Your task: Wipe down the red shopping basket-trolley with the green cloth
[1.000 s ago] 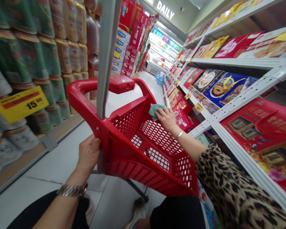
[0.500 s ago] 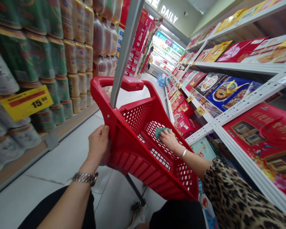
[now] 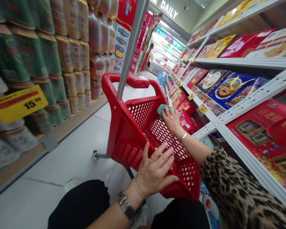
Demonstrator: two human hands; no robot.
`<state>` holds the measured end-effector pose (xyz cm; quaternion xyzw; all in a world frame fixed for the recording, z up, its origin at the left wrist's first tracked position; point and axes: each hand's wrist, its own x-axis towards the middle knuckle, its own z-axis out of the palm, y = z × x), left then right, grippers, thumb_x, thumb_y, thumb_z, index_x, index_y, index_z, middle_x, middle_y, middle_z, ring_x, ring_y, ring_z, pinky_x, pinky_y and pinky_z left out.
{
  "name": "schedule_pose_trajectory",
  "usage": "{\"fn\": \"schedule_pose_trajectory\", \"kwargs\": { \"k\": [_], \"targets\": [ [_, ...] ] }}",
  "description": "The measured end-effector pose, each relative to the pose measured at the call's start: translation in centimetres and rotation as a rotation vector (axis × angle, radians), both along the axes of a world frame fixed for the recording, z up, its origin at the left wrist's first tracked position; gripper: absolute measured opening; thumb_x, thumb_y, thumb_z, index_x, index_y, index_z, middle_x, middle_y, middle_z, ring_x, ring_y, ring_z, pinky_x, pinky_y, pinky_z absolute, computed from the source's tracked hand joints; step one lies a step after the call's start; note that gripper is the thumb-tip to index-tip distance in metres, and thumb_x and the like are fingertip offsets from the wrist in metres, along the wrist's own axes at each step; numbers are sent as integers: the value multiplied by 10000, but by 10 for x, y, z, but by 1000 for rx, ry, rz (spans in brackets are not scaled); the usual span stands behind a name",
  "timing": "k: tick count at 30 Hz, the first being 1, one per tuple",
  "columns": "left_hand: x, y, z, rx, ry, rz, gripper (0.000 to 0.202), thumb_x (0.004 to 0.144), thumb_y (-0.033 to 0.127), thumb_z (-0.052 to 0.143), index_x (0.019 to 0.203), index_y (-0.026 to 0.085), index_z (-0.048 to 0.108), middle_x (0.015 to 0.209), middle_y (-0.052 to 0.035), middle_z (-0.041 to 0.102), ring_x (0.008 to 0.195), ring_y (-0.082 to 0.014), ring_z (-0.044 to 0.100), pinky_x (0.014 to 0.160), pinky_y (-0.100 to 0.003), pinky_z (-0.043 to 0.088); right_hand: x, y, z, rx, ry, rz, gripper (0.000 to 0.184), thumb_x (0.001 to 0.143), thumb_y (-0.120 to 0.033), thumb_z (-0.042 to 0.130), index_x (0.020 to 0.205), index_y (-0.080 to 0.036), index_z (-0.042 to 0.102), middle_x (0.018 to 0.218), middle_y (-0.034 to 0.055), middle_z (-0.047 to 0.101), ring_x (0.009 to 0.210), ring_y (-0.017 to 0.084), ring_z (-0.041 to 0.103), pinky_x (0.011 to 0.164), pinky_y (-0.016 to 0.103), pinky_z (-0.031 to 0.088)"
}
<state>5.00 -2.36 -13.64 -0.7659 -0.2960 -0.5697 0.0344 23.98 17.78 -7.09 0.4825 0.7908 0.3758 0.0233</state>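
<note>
A red plastic shopping basket cart (image 3: 133,127) stands in front of me, with perforated walls and a grey metal pole (image 3: 133,47) rising at its far left. My right hand (image 3: 172,119) presses a green cloth (image 3: 163,109) against the upper edge of the basket's right wall. Spread wide, my left hand (image 3: 156,167) is over the near left rim of the basket and holds nothing. Whether its fingers rest on the rim, I cannot tell.
Stacked drink cans (image 3: 33,54) line the left side, with a yellow price tag (image 3: 19,103). White shelves (image 3: 240,111) with boxed goods run close along the right. One caster wheel (image 3: 95,155) juts out over the tiled floor (image 3: 81,156).
My left hand has let go of the cart's left frame and moved right, opening over the near rim. My right hand has moved the cloth up from the inner wall to its top edge.
</note>
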Motion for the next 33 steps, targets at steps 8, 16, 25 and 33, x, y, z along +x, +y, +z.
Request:
{"fn": "schedule_pose_trajectory", "kwargs": {
  "k": [8,16,25,33],
  "targets": [
    [18,-3,-20,-225,-16,-79,305,982,474,585,886,212,709,1342,-77,731,1425,-247,531,1322,-546,-53,-5,39,-6,-55,-7,-56,405,1017,-95,410,1321,-97,677,1499,249,558,1198,340,487,930,489,386],
    [-6,3,-8,-281,-191,-34,157,915,235,658,759,224,668,1101,-18,805,1228,-226,680,1321,-606,-15,-38,32,-57,-262,-54,-112,368,999,-87,413,1155,-75,746,1249,257,678,1120,322,508,862,465,409],
    [-32,7,3,-287,-223,-91,216,885,112,566,697,218,571,722,21,705,1142,-198,714,1334,-571,112,-59,-1,-109,-524,-142,-122,201,939,-136,608,852,-184,783,881,124,735,1042,262,555,860,383,413],
    [-36,4,4,-291,-225,-54,268,862,183,661,631,230,533,644,24,639,1027,-206,737,1308,-583,226,-52,2,-90,-441,-150,-96,248,962,-123,534,959,-146,781,1008,183,725,1052,285,533,844,413,397]
  ]
}}
